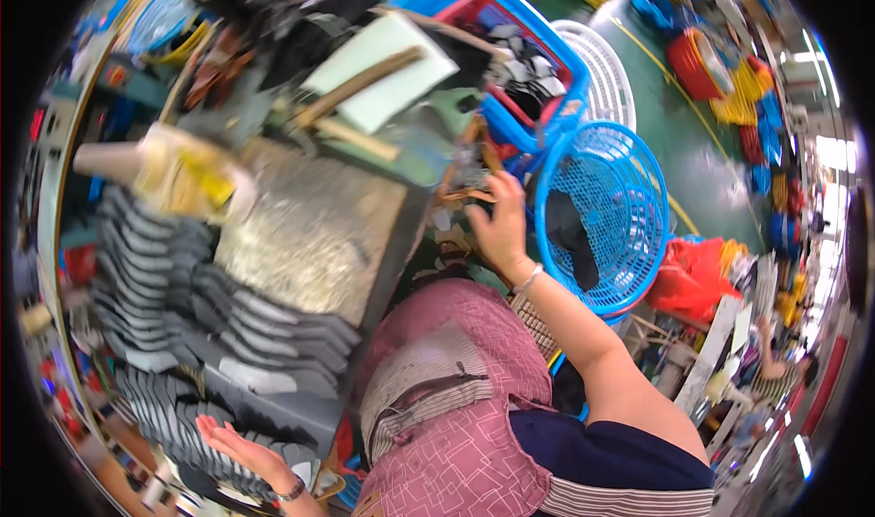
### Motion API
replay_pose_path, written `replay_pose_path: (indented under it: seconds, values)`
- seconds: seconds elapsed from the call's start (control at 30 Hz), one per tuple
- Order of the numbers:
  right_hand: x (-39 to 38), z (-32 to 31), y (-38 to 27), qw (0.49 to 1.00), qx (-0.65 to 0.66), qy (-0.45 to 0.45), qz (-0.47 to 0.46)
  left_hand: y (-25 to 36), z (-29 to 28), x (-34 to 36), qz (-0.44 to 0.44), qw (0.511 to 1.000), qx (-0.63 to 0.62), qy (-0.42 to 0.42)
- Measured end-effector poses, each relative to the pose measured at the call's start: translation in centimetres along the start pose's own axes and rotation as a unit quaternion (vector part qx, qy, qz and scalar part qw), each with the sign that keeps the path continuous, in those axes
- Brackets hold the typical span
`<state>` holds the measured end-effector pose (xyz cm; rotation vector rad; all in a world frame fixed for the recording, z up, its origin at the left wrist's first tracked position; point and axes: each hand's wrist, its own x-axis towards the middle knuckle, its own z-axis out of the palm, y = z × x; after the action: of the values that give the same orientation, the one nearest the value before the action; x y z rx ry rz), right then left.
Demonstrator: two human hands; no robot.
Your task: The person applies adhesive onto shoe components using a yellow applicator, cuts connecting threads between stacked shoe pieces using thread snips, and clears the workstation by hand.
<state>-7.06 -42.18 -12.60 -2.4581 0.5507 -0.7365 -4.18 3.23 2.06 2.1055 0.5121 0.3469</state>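
Note:
My right hand reaches out past the table's right edge toward a brown object beside the round blue mesh basket; its fingers touch or curl on that object, grip unclear. My left hand lies palm up and open at the lower left, resting on rows of overlapping grey flat pieces. A pink patterned apron covers my lap between the arms.
A worn metal table top holds a yellow-wrapped tool and a white board with wooden sticks. A blue crate with a red basket inside, a white basket and an orange bag stand to the right.

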Motion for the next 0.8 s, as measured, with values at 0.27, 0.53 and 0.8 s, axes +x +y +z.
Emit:
replay_pose_path:
  seconds: [0.27,0.53,0.8]
  values:
    - [-18.6,-12.3,33.3,0.759,-0.301,-0.155,0.555,13.3,17.4,-9.6,0.157,0.938,-0.04,-0.308]
    - [-15.6,-15.9,28.7,0.776,0.262,0.017,0.574,17.8,29.6,-18.9,-0.185,0.749,-0.045,-0.634]
    - [-2.9,-22.1,9.7,0.983,0.014,-0.088,0.161,17.3,39.1,-26.6,-0.488,0.467,-0.369,-0.638]
